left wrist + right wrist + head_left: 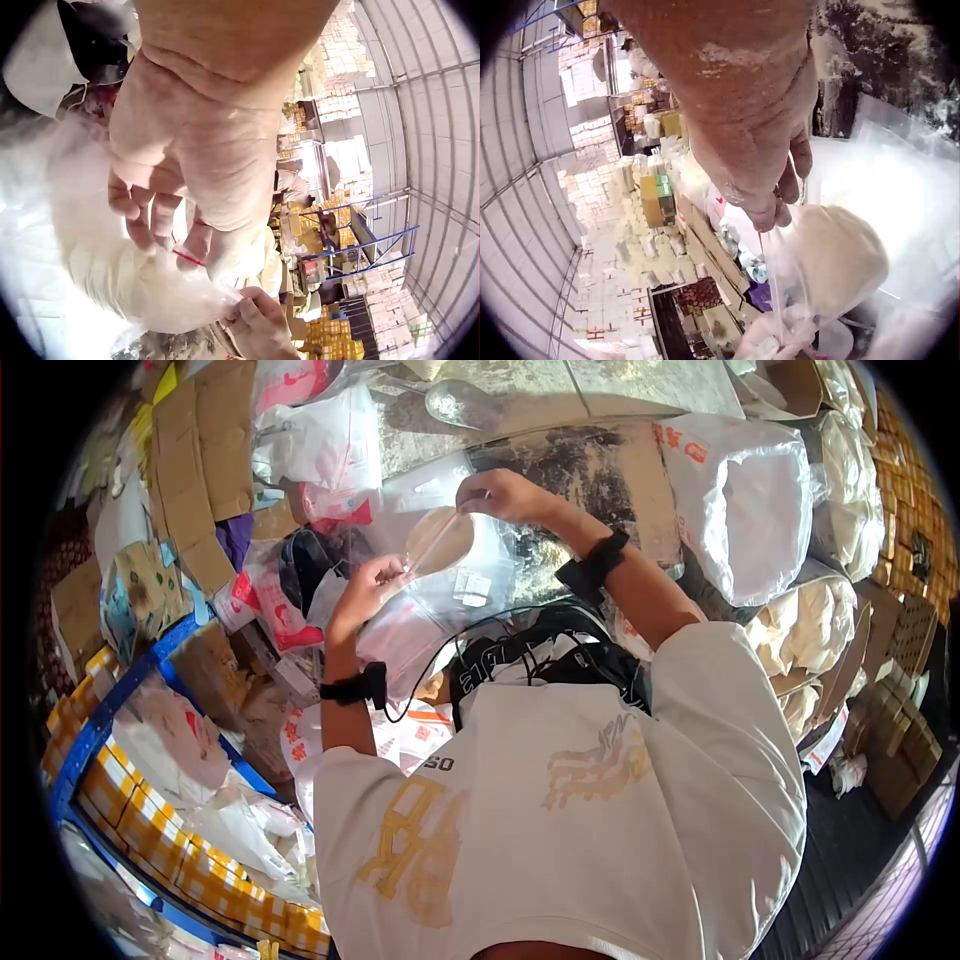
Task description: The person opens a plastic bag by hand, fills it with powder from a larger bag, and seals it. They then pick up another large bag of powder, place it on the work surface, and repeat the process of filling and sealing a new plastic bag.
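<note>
Between my hands is a clear zip bag (440, 542) holding beige powder, its red zip line running along the mouth. My left hand (370, 595) pinches one end of that mouth, and my right hand (503, 497) pinches the other end. The right wrist view shows the bag's full, rounded belly (844, 259) hanging below the zip. In the left wrist view the red line passes close by the left fingers (196, 244), with the right hand (259, 326) at the far corner. Flat clear plastic bags (490, 565) lie beneath the filled one.
A clear scoop (462, 405) lies on the dusty table at the back. To the right stands an open white sack (745, 520) with a plastic liner. White and red bags (320, 450) and cardboard (200, 470) crowd the left, beside a blue metal frame (85, 745).
</note>
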Motion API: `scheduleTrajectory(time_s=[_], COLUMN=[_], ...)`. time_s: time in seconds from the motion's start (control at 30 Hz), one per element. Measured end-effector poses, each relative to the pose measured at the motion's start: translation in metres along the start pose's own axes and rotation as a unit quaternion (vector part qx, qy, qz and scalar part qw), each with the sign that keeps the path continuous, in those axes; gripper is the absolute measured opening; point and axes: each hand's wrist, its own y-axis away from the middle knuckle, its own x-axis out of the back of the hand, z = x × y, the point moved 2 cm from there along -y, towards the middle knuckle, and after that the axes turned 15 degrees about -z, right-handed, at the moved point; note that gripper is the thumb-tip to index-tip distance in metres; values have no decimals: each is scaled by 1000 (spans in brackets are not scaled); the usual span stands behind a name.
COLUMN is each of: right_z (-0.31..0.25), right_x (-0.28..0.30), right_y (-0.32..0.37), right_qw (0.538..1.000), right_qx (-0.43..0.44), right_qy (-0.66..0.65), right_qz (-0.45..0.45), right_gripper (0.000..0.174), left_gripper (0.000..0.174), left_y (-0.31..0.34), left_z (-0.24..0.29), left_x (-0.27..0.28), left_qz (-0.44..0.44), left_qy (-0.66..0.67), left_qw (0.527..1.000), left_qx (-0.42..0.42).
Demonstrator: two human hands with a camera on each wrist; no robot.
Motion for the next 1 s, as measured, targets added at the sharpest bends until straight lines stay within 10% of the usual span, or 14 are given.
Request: scheduleTrajectory(time_s=[0.13, 0.23, 0.57, 1.0], right_z=[-19, -23, -34, -49], right_x=[4, 2, -24, -17], right_y=[-3, -5, -15, -12], right_qw=[999, 999, 974, 973], right_qx=[28, 28, -89, -109], right_qy=[22, 31, 204, 177], right_qz=[-26, -21, 33, 95], right_gripper=[10, 10, 18, 16], left_gripper=[17, 18, 15, 16], left_y=[-1, -10, -14, -7], left_z=[22, 32, 10, 3], left_x=[-1, 1, -18, -34], left_qz=[22, 100, 157, 269], left_qy=[40, -175, -40, 198], left_qw=[999, 976, 972, 942], left_qx=[17, 84, 173, 42])
